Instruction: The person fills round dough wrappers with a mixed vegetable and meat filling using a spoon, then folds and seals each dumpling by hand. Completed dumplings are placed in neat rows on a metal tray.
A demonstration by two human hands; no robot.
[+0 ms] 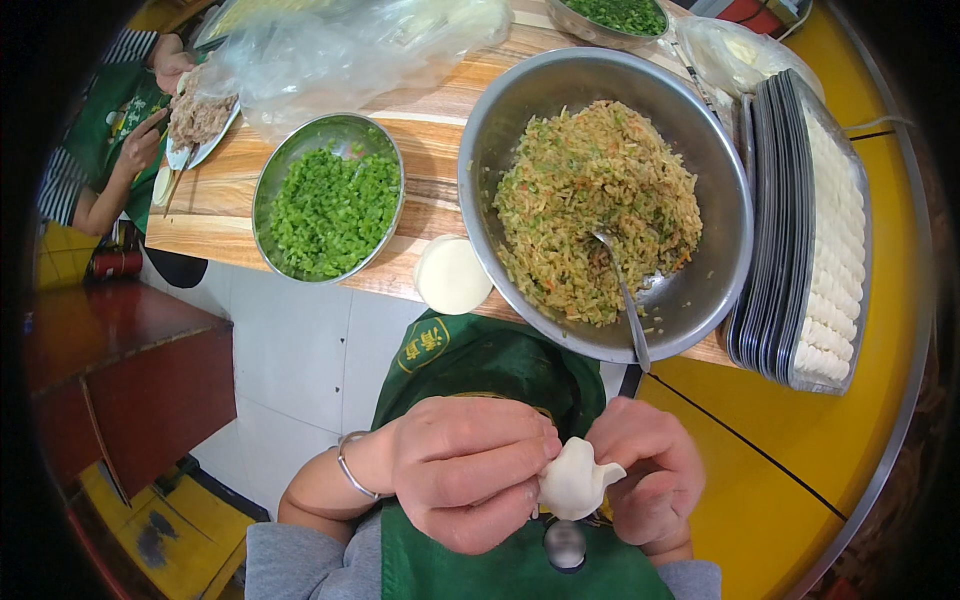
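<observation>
A partly folded white dough wrapper (574,480), its edge sticking out to the right, is pinched between the fingers of my left hand (476,469), which has a silver bangle on the wrist. Close to the dough's right side is my right hand (649,469), fingers curled; whether it touches the dough I cannot tell. Ahead, a large steel bowl (487,247) holds chopped mixed filling (592,195) with a metal spoon (630,315) standing in it. A stack of round dough wrappers (452,275) lies at the table edge, left of that bowl.
A smaller steel bowl (259,217) of chopped greens stands left. Stacked trays (772,225) are at right, the outer one bearing rows of white dumplings (832,270). Plastic bags (337,60) lie farther back. Across the table's left end, another person's hands (142,139) are beside a plate of minced meat (199,120).
</observation>
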